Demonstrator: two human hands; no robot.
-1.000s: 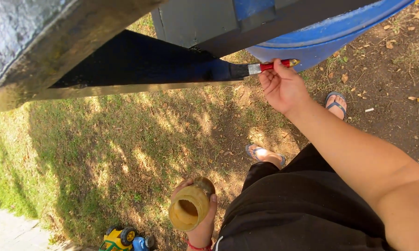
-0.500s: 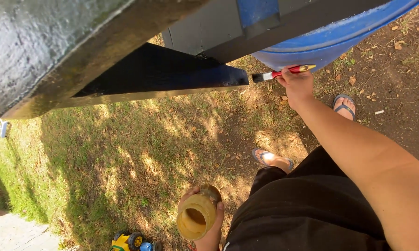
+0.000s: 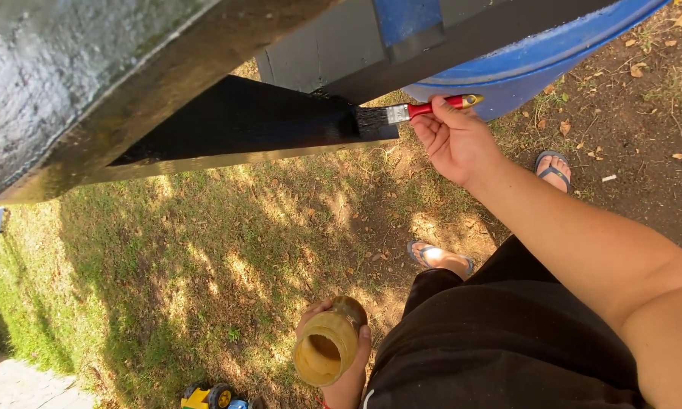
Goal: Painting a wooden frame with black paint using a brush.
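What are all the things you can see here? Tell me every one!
paintbrush: 1, red handle, black bristles, on the beam's end
beam: 1, wet black, upper middle
barrel: 1, blue, top right
jar: 1, yellowish, open, bottom middle
toy truck: 1, yellow, bottom edge on the grass
sandals: 2, blue, on the feet
shorts: 1, black, lower right
right hand: holds the paintbrush
left hand: holds the jar

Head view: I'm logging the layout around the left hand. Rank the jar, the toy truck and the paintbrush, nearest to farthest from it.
1. Jar: held in the left hand, bottom centre.
2. Toy truck: on the grass just left of it.
3. Paintbrush: up top, in the right hand.
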